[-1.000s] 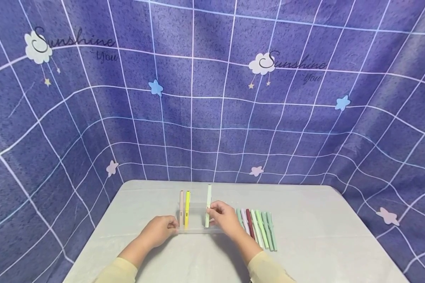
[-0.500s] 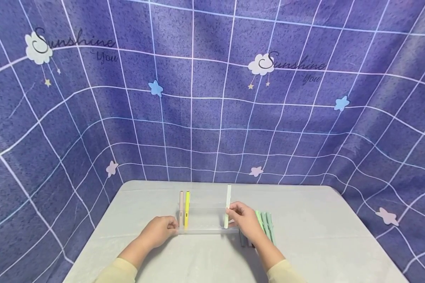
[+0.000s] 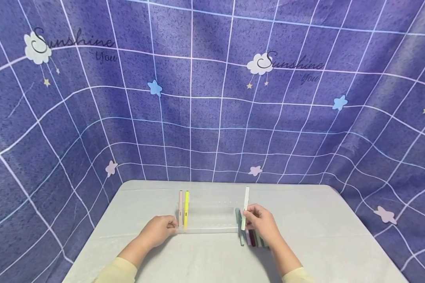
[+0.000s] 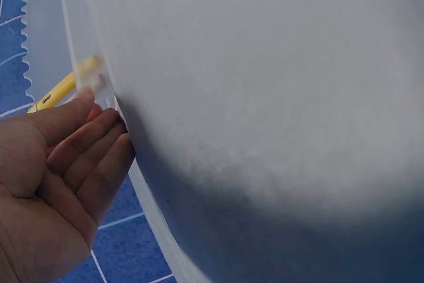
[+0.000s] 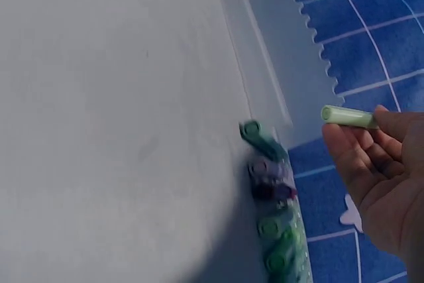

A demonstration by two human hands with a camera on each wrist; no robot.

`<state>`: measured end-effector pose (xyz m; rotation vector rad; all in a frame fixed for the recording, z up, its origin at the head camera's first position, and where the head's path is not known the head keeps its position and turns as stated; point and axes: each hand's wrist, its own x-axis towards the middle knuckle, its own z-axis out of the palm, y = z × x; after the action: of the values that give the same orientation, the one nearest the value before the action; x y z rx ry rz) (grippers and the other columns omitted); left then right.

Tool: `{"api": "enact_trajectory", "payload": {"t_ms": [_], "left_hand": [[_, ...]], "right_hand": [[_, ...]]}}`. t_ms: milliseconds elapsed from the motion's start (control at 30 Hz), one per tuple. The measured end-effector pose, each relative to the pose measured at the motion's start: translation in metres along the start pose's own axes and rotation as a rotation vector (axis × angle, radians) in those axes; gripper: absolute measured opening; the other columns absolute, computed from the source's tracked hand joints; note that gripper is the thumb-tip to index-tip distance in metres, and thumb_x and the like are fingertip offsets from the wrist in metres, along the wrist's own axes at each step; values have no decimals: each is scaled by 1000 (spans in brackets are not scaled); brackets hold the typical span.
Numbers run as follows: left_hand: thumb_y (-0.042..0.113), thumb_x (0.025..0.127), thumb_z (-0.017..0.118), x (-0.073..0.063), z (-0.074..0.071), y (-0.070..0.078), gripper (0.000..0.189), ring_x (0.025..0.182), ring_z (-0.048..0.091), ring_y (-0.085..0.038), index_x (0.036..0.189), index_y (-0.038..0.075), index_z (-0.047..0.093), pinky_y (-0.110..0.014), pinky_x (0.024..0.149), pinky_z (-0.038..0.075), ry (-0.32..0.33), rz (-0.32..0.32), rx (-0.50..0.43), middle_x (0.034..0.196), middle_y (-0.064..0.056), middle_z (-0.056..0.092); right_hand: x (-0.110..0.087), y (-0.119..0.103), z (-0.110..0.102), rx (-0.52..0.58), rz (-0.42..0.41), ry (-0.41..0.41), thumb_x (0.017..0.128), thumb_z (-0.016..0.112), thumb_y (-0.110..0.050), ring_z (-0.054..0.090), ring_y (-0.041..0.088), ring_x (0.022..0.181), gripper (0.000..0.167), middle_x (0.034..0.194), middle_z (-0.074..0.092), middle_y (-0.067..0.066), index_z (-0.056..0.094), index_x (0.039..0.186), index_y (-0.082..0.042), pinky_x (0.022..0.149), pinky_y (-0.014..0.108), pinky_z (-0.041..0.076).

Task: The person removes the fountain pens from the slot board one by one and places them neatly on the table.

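The slim pale green pen [image 3: 246, 196] is held nearly upright by the right hand [image 3: 263, 224], its top leaning slightly to the right. I see the thumb and the index finger clamped on it near its middle, so one part rises above the fingertips and another goes down below them. In the right wrist view, its lower end sticks out past the thumb, and the other fingers are bent behind it.

The pen is just beyond the right end of the long, clear plastic rack [image 3: 212, 230], and I see it apart from the row of lying pens [image 5: 268, 175], which are green, lilac and dark red, partly hidden behind my right hand in the head view.

My left hand [image 3: 160, 231] holds the left end of the rack, with its thumb on one side and its curled fingers on the other. Just beside these fingers, a beige-pink pen [image 3: 180, 206] and a bright yellow pen [image 3: 186, 206] stand upright in the rack, on the pale grey table [image 3: 191, 259].
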<state>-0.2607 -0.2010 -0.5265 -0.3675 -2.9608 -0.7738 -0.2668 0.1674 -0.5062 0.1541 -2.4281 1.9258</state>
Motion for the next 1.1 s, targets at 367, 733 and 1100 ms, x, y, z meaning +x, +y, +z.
{"api": "enact_trajectory", "payload": {"t_ms": [367, 733, 1100], "left_hand": [[22, 80, 78, -2, -3, 3, 12, 79, 66, -11, 85, 21, 67, -41, 81, 54, -12, -1, -6, 80, 10, 71], [23, 81, 77, -1, -3, 4, 12, 77, 63, -9, 85, 21, 66, -42, 81, 54, -18, -9, -2, 79, 11, 70], [21, 82, 77, -3, -5, 7, 12, 74, 61, -7, 84, 19, 65, -40, 79, 53, -20, -10, -19, 77, 12, 68]], "right_hand": [[-7, 15, -42, -103, 81, 31, 94, 66, -16, 64, 23, 71, 16, 83, 63, 14, 62, 99, -1, 64, 37, 61], [-13, 25, -70, -249, 157, 78, 93, 65, -11, 61, 21, 62, 12, 74, 62, 13, 60, 92, 1, 55, 34, 58], [-20, 31, -84, -547, 207, 22, 89, 67, -15, 58, 18, 61, 17, 69, 61, 6, 60, 81, -2, 53, 31, 50]]}}
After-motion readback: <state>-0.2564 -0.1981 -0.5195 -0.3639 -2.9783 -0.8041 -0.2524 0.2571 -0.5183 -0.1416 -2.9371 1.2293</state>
